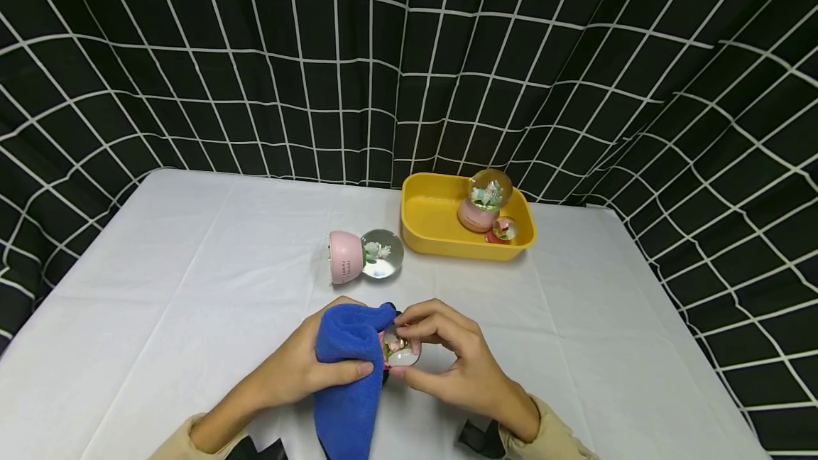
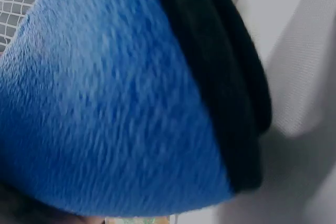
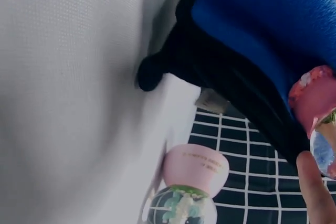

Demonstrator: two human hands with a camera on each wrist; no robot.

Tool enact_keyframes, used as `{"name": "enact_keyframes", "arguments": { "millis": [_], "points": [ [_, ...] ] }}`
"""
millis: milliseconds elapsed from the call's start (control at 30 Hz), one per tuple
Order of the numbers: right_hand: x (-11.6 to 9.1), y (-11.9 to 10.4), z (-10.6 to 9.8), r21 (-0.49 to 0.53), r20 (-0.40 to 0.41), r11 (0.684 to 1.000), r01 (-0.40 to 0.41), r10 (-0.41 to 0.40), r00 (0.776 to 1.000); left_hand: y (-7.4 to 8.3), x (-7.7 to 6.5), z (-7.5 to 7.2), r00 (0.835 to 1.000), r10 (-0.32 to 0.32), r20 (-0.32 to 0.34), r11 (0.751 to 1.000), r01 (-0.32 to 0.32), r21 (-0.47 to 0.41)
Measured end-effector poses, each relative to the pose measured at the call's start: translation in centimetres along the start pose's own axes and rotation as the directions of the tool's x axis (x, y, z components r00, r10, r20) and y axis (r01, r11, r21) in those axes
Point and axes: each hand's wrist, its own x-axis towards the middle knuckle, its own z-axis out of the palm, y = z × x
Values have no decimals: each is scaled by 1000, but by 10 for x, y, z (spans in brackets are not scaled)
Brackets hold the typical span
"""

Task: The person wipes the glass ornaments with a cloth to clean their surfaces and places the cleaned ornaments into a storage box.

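Globe held between 2 hands. The left hand [image 1: 297,360] is closed around a blue cloth [image 1: 348,339], its thumb laid over the folds; its other fingers are largely hidden. The right hand [image 1: 469,364] pinches the small globe [image 1: 402,356] between thumb and fingertips, its grasp narrow. The globe lies sideways between the hands, its pink base against the cloth and its clear ball toward the right hand; whether it touches the tabletop cannot be told. The 2-sided hold probably keeps the round piece from turning, the cloth padding the left hand's grip.

Ahead of the left hand, a large globe [image 1: 366,256] lies on its side, base leftward, apart from both hands; its broad base probably limits rolling. Ahead of the right hand and slightly rightward stands a yellow tray [image 1: 434,250], whose walls appear suited to containing the 2 globes at its right end: a tilted globe [image 1: 479,216] and a mini globe [image 1: 505,228] beside it.

Under and around the hands, the tabletop [image 1: 211,289] is covered in white fabric, faintly creased. Beyond it, and to the sides, hangs a black curtain [image 1: 268,77] with a white grid, rippled by folds.
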Motion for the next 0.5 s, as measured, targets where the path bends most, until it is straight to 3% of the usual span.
{"name": "enact_keyframes", "arguments": {
  "millis": [133,267,500],
  "points": [
    [0,-1,0,-10,-9,995,-100,100,995,1,0,3,997,20,-77,1000,-20,0],
    [1,-2,0,17,-14,979,-201,201,980,2,0,5,987,88,-135,996,-87,19],
    [0,-2,2,-2,-31,988,-157,157,987,1,0,8,971,180,-156,979,-161,123]
  ]
}}
